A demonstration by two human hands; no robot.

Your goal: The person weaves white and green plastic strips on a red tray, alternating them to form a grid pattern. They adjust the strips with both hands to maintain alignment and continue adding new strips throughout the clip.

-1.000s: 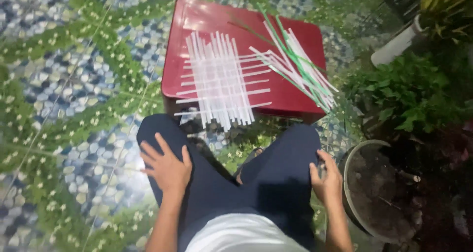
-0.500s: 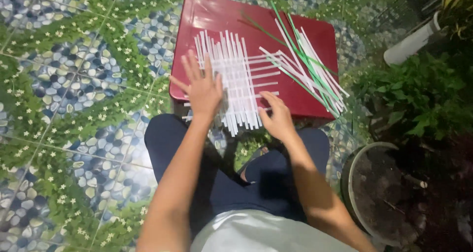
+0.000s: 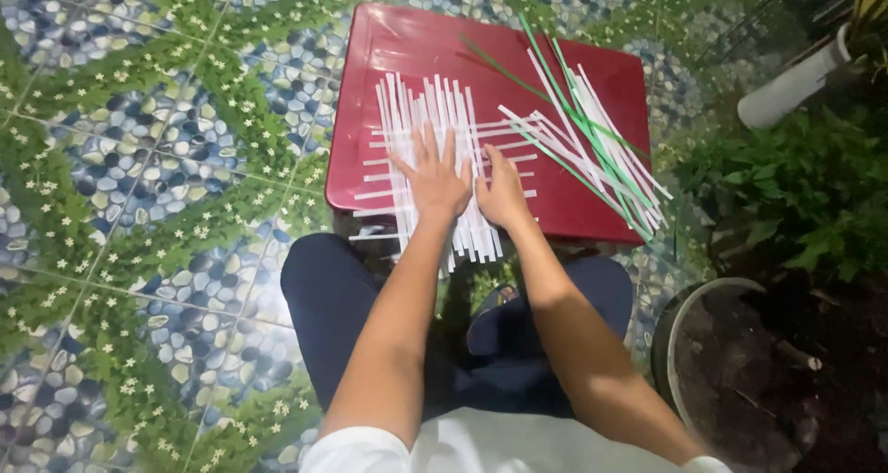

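Note:
A woven mat of white strips (image 3: 421,122) lies on a low red table (image 3: 407,48). My left hand (image 3: 433,182) rests flat on the mat with fingers spread. Just to its right, my right hand (image 3: 502,194) presses down on the mat's right side, fingers together and slightly bent. Neither hand holds anything. A loose bundle of white and green strips (image 3: 592,145) lies fanned across the table's right half, apart from both hands.
The table stands on a floor tiled in blue pebbles and green leaf patterns (image 3: 139,186). My knees in dark trousers (image 3: 342,307) sit just below the table. A round dark pot (image 3: 740,362), green plants (image 3: 795,186) and a white pipe (image 3: 791,85) are at the right.
Both hands rose from my knees onto the woven mat, then drew closer together; the left hand now lies flat in the mat's middle and the right beside it.

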